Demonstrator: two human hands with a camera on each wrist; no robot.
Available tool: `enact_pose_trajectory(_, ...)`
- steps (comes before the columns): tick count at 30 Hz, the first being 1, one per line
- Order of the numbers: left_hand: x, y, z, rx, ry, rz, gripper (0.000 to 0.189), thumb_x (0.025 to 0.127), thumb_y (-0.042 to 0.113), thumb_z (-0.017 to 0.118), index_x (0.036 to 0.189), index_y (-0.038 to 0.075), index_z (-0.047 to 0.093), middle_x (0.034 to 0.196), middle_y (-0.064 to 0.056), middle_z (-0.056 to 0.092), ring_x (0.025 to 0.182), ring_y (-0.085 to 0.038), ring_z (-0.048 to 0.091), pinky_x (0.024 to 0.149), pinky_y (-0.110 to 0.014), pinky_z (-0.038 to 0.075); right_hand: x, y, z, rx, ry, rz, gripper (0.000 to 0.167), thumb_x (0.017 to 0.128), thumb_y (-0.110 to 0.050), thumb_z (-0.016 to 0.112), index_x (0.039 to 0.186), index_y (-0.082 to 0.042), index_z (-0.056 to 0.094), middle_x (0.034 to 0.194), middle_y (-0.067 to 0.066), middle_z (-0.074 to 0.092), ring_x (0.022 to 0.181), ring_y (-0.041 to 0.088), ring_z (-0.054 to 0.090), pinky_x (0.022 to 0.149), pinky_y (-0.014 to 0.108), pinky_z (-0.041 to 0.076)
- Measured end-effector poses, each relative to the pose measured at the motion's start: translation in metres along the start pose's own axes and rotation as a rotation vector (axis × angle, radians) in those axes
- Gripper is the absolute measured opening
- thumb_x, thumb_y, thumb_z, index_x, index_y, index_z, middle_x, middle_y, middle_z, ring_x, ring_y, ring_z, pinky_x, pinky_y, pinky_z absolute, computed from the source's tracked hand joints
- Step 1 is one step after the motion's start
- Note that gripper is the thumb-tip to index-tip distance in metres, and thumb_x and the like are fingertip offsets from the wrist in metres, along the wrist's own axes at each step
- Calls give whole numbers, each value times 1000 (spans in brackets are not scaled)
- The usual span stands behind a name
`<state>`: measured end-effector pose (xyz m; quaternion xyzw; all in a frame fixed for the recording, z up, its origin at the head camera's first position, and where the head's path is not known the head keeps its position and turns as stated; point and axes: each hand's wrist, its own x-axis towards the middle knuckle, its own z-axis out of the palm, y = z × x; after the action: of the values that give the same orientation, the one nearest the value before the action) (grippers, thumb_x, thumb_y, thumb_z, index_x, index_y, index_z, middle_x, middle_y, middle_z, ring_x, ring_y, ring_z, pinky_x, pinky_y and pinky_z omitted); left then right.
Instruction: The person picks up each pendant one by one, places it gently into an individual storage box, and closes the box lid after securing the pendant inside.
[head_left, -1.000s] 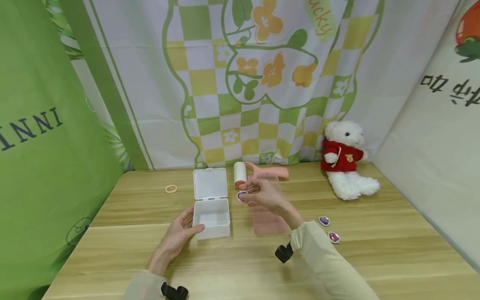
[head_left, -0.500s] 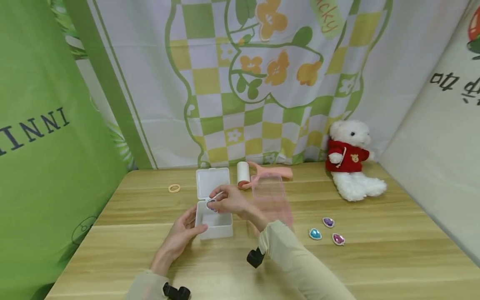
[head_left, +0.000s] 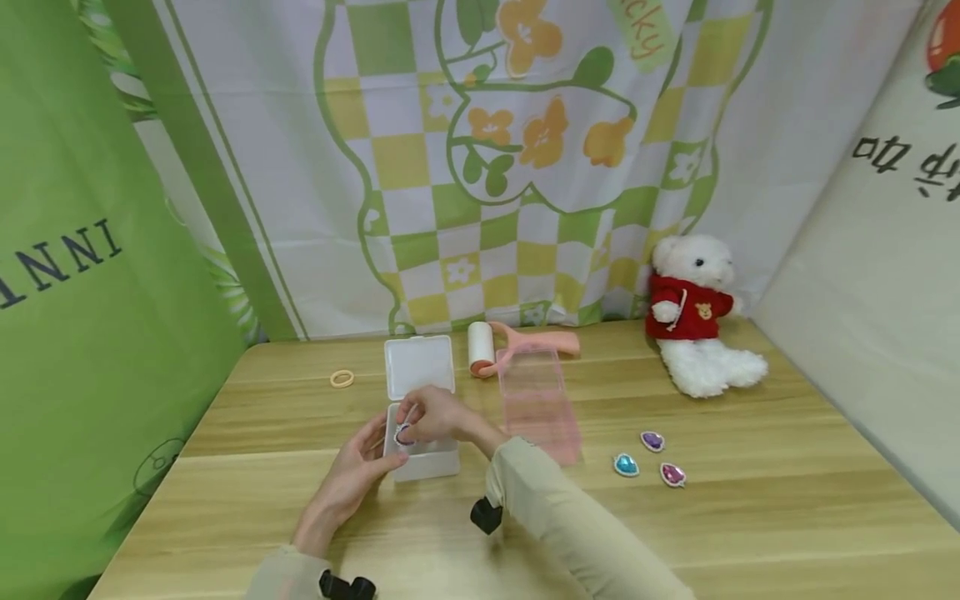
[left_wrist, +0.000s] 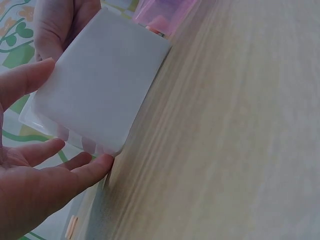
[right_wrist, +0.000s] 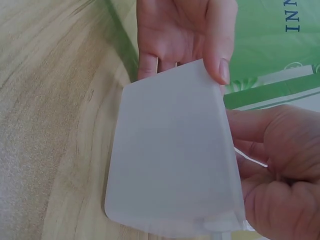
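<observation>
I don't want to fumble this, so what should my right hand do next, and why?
I'd probably lower the purple gem a little and let go: your right hand is pinching it at the opening of the white box, the lid is open, and your left hand grips the box's side.

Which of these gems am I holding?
The dark purple gem pinched in your right hand, at the box; the blue gem, pink gem and other purple gem lie loose.
</observation>
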<state>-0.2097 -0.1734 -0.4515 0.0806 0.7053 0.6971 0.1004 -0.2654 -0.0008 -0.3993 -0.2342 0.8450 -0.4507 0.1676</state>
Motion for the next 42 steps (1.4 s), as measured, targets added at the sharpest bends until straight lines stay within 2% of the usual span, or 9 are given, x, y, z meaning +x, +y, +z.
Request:
enact_pose_trajectory(5,1,0,0,-12,-1,2,77,85,-1,65,149,-2,22,152,-27,24,136,-43,29,109,-50,29,3,-4,1,-117,-21,10,18,76,-2,78,90,-5,67,76,1,65,62,7,55,55,18,44)
enact_pose_trajectory(10,0,0,-1,-22,2,1,78,85,-1,66,149,-3,21,151,-28,24,135,-44,30,108,-49,31,7,-6,7,-268,-41,7,18,73,3,76,87,-5,68,69,-1,61,59,6,52,54,17,42)
enact_pose_trajectory(13,0,-1,-1,-30,1,-2,77,85,-2,66,149,-2,23,151,-27,26,133,-43,33,106,-46,35,8,-7,11,-345,-29,9,18,70,3,75,84,-6,69,66,-3,59,59,7,50,55,17,41)
enact_pose_trajectory(20,1,-1,-1,-45,-7,19,78,84,-2,66,148,-4,22,150,-29,27,132,-44,35,102,-37,40,12,-5,17,-524,9,-8,17,67,-1,77,81,-11,70,72,-6,61,69,10,51,61,19,41)
enact_pose_trajectory(28,1,-2,-1,-38,17,8,79,83,-3,66,148,-4,22,151,-28,26,134,-44,33,106,-45,36,13,-3,21,-559,19,-41,18,66,-1,79,81,-8,71,67,-7,59,66,9,51,59,18,41)
enact_pose_trajectory(34,2,-1,1,-24,10,35,77,83,-3,66,147,-6,23,150,-29,26,133,-45,32,106,-46,35,10,-4,21,-569,31,-58,18,67,5,75,80,-6,71,67,-6,60,65,8,50,58,17,40)
enact_pose_trajectory(39,1,-1,0,-32,-12,39,77,83,-3,65,148,-4,24,150,-28,27,132,-45,34,106,-46,36,8,-8,18,-494,44,-39,17,69,5,75,80,-7,69,68,-4,61,64,8,52,56,16,43)
enact_pose_trajectory(42,-1,-1,0,-40,-16,31,77,83,-3,66,148,-1,24,150,-27,27,133,-44,34,107,-48,34,5,-12,12,-442,65,-84,14,73,1,75,81,-8,69,73,0,66,68,10,58,59,17,45)
